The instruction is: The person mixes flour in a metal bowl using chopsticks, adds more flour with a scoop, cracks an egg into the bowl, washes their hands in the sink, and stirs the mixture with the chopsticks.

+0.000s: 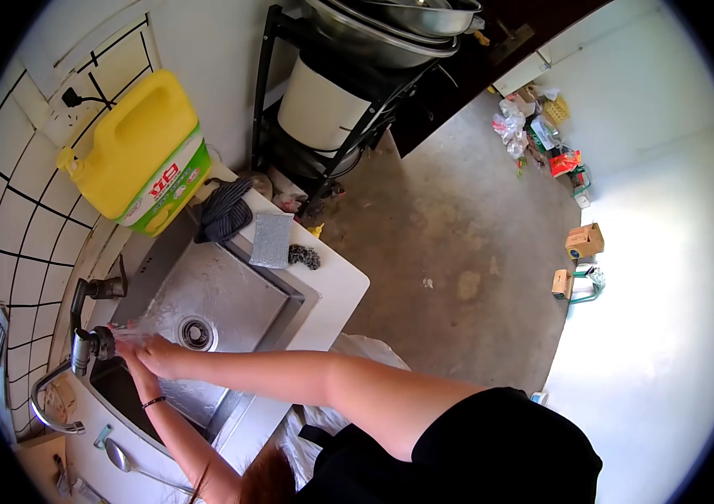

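Both my hands are close together under water spraying from the tap [92, 346], over the stainless steel sink [231, 290]. My right hand [161, 356] reaches in on the drain side and touches my left hand [127, 346]. A dark bracelet [153, 402] circles my left wrist. Spray and the overlap of the hands blur the fingers, and no object shows in them. The round drain [197, 333] lies just beyond my right hand. Water wets the sink floor around it.
A yellow detergent jug [142, 155] stands at the sink's corner. A dark striped cloth [224, 210], grey scouring pad [271, 239] and steel wool [304, 256] lie on the rim. A large metal spoon [119, 456] lies on the counter. A black rack [266, 92] holds metal basins [382, 42].
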### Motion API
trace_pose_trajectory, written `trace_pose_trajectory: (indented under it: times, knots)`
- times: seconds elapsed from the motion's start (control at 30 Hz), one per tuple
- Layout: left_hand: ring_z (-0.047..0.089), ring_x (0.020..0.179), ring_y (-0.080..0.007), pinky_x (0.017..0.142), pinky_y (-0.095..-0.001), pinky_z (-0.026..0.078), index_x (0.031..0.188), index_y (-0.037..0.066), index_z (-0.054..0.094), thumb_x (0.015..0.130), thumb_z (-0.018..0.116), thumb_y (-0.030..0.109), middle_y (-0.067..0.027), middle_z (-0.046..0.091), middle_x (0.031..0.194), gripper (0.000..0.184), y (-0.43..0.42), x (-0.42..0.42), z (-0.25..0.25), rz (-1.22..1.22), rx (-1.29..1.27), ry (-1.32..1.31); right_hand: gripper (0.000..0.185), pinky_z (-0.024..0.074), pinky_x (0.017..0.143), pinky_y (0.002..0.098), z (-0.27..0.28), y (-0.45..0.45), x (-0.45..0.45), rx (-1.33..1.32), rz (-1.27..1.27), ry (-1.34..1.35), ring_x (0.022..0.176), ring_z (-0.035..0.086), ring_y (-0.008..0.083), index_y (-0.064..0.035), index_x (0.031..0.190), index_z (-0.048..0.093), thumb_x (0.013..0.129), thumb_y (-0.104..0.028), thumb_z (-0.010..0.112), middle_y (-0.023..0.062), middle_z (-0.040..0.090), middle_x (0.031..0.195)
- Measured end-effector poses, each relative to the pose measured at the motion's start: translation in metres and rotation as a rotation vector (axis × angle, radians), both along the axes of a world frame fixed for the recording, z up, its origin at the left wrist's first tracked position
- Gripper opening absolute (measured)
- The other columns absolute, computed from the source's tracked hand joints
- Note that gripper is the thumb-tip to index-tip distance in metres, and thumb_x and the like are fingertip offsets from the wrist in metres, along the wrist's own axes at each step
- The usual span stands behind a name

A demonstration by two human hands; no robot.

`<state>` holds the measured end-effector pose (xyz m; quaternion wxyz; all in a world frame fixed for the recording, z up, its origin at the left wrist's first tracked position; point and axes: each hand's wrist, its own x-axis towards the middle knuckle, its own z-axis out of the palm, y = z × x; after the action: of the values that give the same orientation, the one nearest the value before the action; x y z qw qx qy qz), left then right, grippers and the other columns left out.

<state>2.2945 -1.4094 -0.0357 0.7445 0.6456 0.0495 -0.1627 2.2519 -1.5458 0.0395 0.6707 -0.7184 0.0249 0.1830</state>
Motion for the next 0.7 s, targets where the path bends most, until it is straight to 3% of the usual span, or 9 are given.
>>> trace_pose_trajectory:
  times: [0.03,0.07,0.17,0.3,0.37,0.4,0.6,0.63,0.7]
  knots:
    - [0.025,0.133,-0.0251,0.108,-0.0372,0.019,0.146,0.018,0.004,0.091,0.02,0.062,-0.0125,0.019,0.148,0.073,0.005,0.005,-0.006,-0.013,-0.002,-0.009,0.052,0.0344,0.1,0.0372,-0.009,0.008,-0.002,0.054,-0.083,-0.055,0.12,0.043,0.0374,0.0058,0.128,0.039,0.093,-0.032,0.032,0.0273,0.045,0.127]
    - [0.025,0.133,-0.0239,0.108,-0.0361,0.017,0.145,0.014,0.008,0.092,0.019,0.06,-0.0124,0.021,0.148,0.072,0.006,0.009,-0.017,-0.074,0.014,-0.029,0.057,0.0156,0.111,0.0349,-0.024,0.012,0.001,0.263,0.014,-0.094,0.136,0.015,0.0346,-0.0092,0.144,0.014,0.096,-0.039,0.023,0.0197,0.013,0.148]
    - [0.023,0.135,-0.0191,0.11,-0.0319,0.008,0.138,-0.003,0.028,0.095,0.021,0.052,-0.0123,0.027,0.145,0.07,-0.005,0.005,-0.016,-0.166,0.045,-0.044,0.059,0.0154,0.11,0.0331,-0.085,0.049,0.025,0.436,-0.229,-0.096,0.136,0.016,0.0295,-0.0047,0.143,0.013,0.097,-0.04,0.022,0.0179,0.014,0.148]
    - [0.024,0.134,-0.0212,0.111,-0.0355,0.008,0.135,-0.001,0.036,0.096,0.02,0.047,-0.0122,0.036,0.141,0.064,-0.045,-0.008,0.028,0.021,0.138,-0.019,0.063,0.0192,0.108,0.0308,-0.056,0.059,0.008,0.579,-0.199,-0.044,0.133,0.023,0.0262,-0.0006,0.141,0.017,0.096,-0.044,0.027,0.0181,0.025,0.144]
    - [0.028,0.132,-0.0226,0.11,-0.0366,0.014,0.134,-0.002,0.037,0.096,0.024,0.045,-0.013,0.037,0.14,0.061,0.005,0.017,-0.065,0.121,-0.081,0.017,0.066,0.0218,0.107,0.0297,-0.023,0.016,-0.003,0.611,-0.139,-0.017,0.131,0.028,0.0252,0.0012,0.141,0.02,0.096,-0.046,0.03,0.0187,0.032,0.141]
    - [0.029,0.132,-0.0232,0.11,-0.0369,0.016,0.133,-0.002,0.038,0.096,0.025,0.043,-0.0131,0.037,0.14,0.059,0.01,0.019,-0.064,0.092,-0.168,0.066,0.059,0.0222,0.107,0.0288,-0.002,-0.006,-0.003,0.445,0.073,0.067,0.13,0.031,0.0221,-0.0017,0.138,0.029,0.096,-0.043,0.031,0.0149,0.035,0.14]
    - [0.036,0.127,-0.0229,0.109,-0.0378,0.02,0.135,0.002,0.035,0.094,0.03,0.035,-0.0125,0.042,0.136,0.053,-0.041,-0.005,0.023,0.002,-0.926,0.22,0.039,0.0322,0.1,0.029,-0.037,0.041,0.023,0.859,-0.546,0.036,0.116,0.045,0.0184,0.0003,0.124,0.049,0.085,-0.006,0.049,0.0089,0.051,0.122]
    - [0.036,0.127,-0.0202,0.109,-0.038,0.019,0.135,0.002,0.036,0.092,0.033,0.033,-0.0114,0.041,0.137,0.052,-0.043,-0.01,0.014,-0.104,-1.201,0.141,0.037,0.0351,0.095,0.0282,-0.042,0.044,0.027,1.038,-0.632,0.077,0.111,0.047,0.0168,0.0011,0.122,0.049,0.086,-0.008,0.049,0.0078,0.053,0.117]
    - [0.046,0.117,-0.0168,0.101,-0.0339,0.032,0.127,0.004,0.043,0.088,0.044,0.033,-0.0087,0.05,0.125,0.049,-0.052,-0.022,0.011,0.22,-1.114,0.262,0.034,0.0409,0.086,0.0264,-0.049,0.049,0.029,1.498,-0.701,0.146,0.101,0.052,0.0134,0.0025,0.118,0.05,0.087,-0.012,0.05,0.0058,0.055,0.108]
